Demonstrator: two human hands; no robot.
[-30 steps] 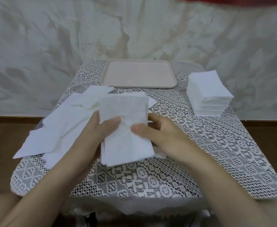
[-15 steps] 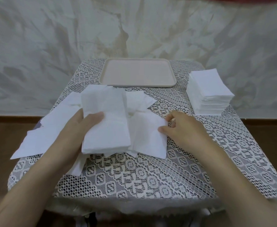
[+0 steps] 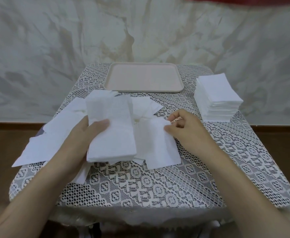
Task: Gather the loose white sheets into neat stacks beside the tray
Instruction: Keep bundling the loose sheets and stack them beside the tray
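My left hand (image 3: 82,140) holds a small bundle of white sheets (image 3: 113,134) above the table, thumb on top and fingers underneath. To its right, my right hand (image 3: 187,129) pinches the top right corner of a single loose sheet (image 3: 159,145) lying on the lace cloth. More loose sheets (image 3: 55,140) spread in a messy overlap to the left and behind the bundle. A tall neat stack of white sheets (image 3: 216,97) stands to the right of the pale pink tray (image 3: 144,78), which sits at the far middle of the table.
The small table is covered by a white lace cloth (image 3: 140,186), with its edges close on all sides. A marbled wall rises right behind the tray. Brown floor shows to the left and right.
My left hand carried the bundle to the left and my right hand let go of it, moved right, and took hold of a loose sheet's corner.
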